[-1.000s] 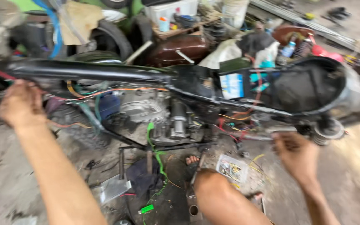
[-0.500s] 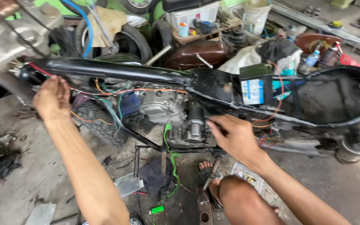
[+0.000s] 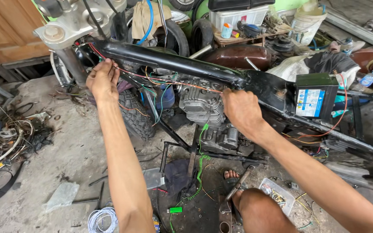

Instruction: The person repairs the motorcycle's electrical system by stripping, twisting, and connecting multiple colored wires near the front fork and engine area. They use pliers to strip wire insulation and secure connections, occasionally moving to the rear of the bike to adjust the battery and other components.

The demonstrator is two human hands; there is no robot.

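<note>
Upper left of frame: left hand [image 3: 103,80] pinches red wire [image 3: 169,80] near black frame [image 3: 173,64]. Center: right hand [image 3: 241,110] grips same wire beside engine [image 3: 203,103]. Battery [image 3: 316,96] sits right, w/ wire coil [image 3: 102,219] at bottom left.

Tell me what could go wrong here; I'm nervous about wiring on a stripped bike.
1. The red wire stretched between the left hand and right hand along the black frame tube could chafe or snag on the engine fins below.
2. The battery perches on the frame with wires attached; tugging might topple it.
3. The coiled green wire dangles loose and could catch a foot.
</note>
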